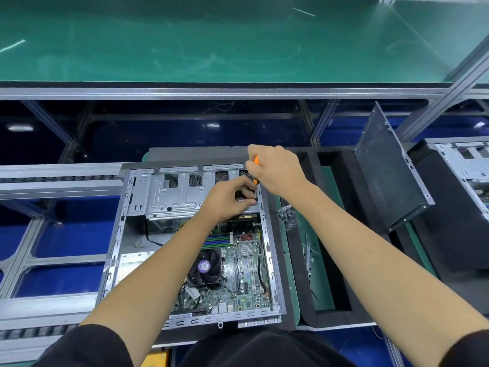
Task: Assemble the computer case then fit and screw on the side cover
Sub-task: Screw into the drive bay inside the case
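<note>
An open computer case (116, 234) lies flat in front of me, its motherboard (246, 274) and CPU fan (205, 267) showing. My right hand (275, 169) grips an orange-handled screwdriver (256, 171) held upright over the case's far right corner. My left hand (227, 197) reaches in beside the tip, its fingers pinching something small at the drive cage (174, 193); the part itself is hidden. The dark side cover (389, 170) leans tilted to the right of the case.
A small bag of screws (288, 215) and loose clear ties (308, 250) lie in the black foam tray (299, 260) on the right. Another case (465, 165) stands at far right. Conveyor rails (53, 181) run on the left; a green shelf (211, 43) is above.
</note>
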